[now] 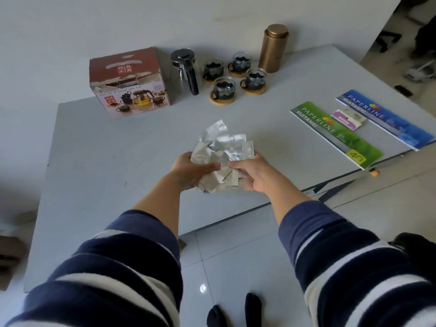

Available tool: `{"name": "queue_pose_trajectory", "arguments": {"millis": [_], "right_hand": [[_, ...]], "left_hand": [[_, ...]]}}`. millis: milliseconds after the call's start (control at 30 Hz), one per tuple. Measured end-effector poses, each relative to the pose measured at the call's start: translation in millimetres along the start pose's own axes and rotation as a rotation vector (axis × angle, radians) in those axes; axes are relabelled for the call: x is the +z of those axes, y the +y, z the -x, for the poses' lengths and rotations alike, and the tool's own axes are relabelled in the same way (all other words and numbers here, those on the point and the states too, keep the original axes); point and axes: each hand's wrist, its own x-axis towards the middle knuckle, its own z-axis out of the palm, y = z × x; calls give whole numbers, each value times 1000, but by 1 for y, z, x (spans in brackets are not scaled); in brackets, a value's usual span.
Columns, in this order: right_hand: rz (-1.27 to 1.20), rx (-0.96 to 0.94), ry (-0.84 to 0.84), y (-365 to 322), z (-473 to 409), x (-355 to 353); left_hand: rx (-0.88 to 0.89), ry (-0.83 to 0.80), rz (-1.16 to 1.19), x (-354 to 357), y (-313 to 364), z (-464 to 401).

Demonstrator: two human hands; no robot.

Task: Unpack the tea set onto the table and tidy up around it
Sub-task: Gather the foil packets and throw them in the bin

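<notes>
A bunch of silver foil sachets is held above the middle of the grey table, gripped from both sides by my left hand and my right hand. At the far edge stands the red tea-set box, closed and torn along its top. Right of it are a glass teapot with a black handle and several glass cups on round wooden coasters. A tall bronze canister stands upright behind the cups.
A green receipt book, a blue receipt book and a small purple card lie at the table's right edge. A white wall runs behind the table. Tiled floor and my dark-socked feet are below.
</notes>
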Motion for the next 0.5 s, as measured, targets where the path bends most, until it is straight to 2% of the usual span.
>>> {"name": "queue_pose_trajectory", "arguments": {"millis": [200, 300, 500], "right_hand": [[-99, -33, 234, -11, 46, -93], [-115, -21, 364, -7, 70, -152], [-327, -28, 587, 22, 128, -285]], "left_hand": [[174, -194, -88, 91, 51, 9], [228, -253, -197, 158, 74, 18], [293, -396, -291, 312, 102, 51]]}}
